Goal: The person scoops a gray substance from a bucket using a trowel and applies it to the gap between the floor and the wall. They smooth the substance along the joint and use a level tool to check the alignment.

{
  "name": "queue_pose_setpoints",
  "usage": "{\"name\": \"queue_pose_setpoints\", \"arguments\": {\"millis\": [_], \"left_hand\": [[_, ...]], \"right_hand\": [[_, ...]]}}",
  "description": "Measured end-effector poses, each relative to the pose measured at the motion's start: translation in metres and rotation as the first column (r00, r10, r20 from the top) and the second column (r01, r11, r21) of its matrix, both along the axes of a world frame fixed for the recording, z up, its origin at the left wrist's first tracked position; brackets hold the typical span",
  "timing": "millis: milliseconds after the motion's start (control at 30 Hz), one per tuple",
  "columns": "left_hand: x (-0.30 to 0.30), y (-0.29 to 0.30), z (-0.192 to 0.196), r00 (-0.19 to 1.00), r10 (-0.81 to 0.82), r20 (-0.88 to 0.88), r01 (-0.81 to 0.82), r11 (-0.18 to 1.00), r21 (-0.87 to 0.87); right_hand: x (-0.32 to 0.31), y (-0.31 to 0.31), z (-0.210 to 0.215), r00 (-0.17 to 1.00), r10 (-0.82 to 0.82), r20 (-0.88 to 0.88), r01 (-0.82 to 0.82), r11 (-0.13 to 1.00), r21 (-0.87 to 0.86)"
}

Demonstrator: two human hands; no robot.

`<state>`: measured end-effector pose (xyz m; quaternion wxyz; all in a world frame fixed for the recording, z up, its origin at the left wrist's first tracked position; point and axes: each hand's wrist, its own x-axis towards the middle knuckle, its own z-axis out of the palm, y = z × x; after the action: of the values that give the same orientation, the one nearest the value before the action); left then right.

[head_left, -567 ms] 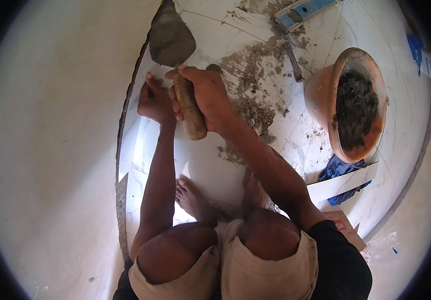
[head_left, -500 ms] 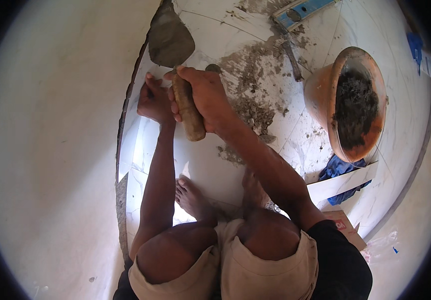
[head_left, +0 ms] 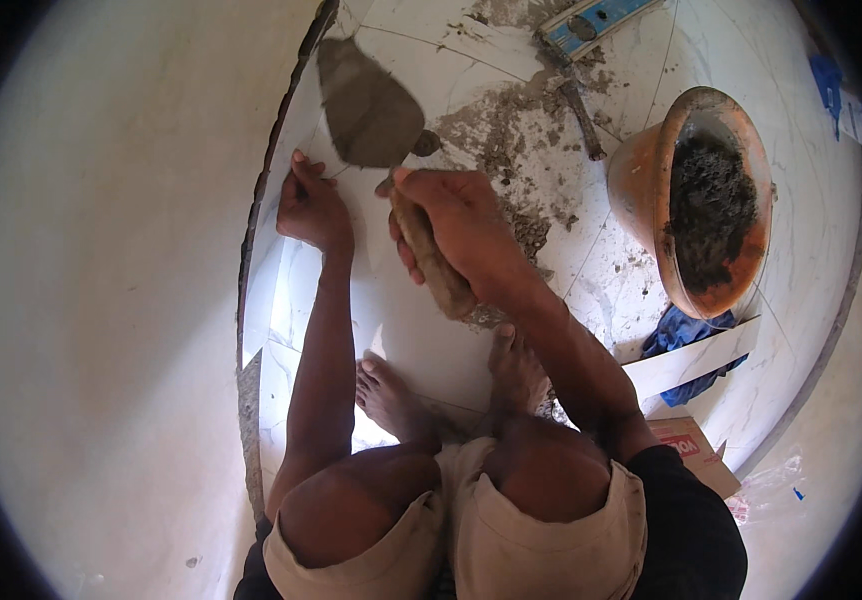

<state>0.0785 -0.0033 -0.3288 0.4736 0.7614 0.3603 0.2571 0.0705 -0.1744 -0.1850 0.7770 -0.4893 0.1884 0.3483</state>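
My right hand (head_left: 466, 225) is wrapped around the thick handle of a trowel (head_left: 368, 105). The blade points away from me, coated in grey mortar, above the white marbled tiles. Close by on the left, my left hand (head_left: 315, 208) rests near the tiles' jagged left edge, its fingers curled; whatever they may hold is hidden. A small dark round thing (head_left: 425, 142) sits just right of the blade. Grey mortar crumbs (head_left: 531, 228) lie scattered on the tiles to the right of my right hand.
At the right stands a tilted orange tub (head_left: 636, 185) with dark mortar (head_left: 711, 205) inside. A hammer (head_left: 581, 120) and a blue spirit level (head_left: 601, 22) lie at the far side. Nearer are a blue cloth (head_left: 679, 335), a white tile strip (head_left: 696, 358) and a cardboard box (head_left: 696, 455).
My right hand has moved the trowel to the right and toward me, away from my left hand. My left hand stays in nearly the same place.
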Motion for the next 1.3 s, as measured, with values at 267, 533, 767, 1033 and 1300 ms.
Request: {"name": "queue_pose_setpoints", "arguments": {"millis": [267, 533, 767, 1033, 1300], "left_hand": [[-0.001, 0.0, 0.003, 1.0, 0.002, -0.023, -0.002, 1.0, 0.017], [-0.002, 0.0, 0.003, 1.0, -0.013, 0.0, 0.013, 1.0, -0.024], [-0.003, -0.007, 0.02, 1.0, -0.009, -0.022, 0.008, 0.999, -0.041], [-0.018, -0.008, 0.011, 0.999, -0.045, -0.01, 0.046, 0.999, 0.03], [-0.019, -0.01, 0.0, 1.0, -0.005, 0.009, 0.006, 0.997, -0.075]], "right_hand": [[0.042, 0.005, -0.008, 0.993, -0.057, 0.101, 0.061, 0.997, -0.042], [0.049, 0.022, -0.007, 0.992, -0.124, -0.004, 0.123, 0.981, 0.147], [0.026, 0.036, -0.003, 0.989, -0.117, -0.091, 0.136, 0.963, 0.234], [-0.024, 0.054, -0.012, 0.995, -0.076, -0.062, 0.086, 0.978, 0.192], [-0.047, 0.029, 0.0, 0.989, 0.147, 0.032, -0.15, 0.981, 0.121]]}}
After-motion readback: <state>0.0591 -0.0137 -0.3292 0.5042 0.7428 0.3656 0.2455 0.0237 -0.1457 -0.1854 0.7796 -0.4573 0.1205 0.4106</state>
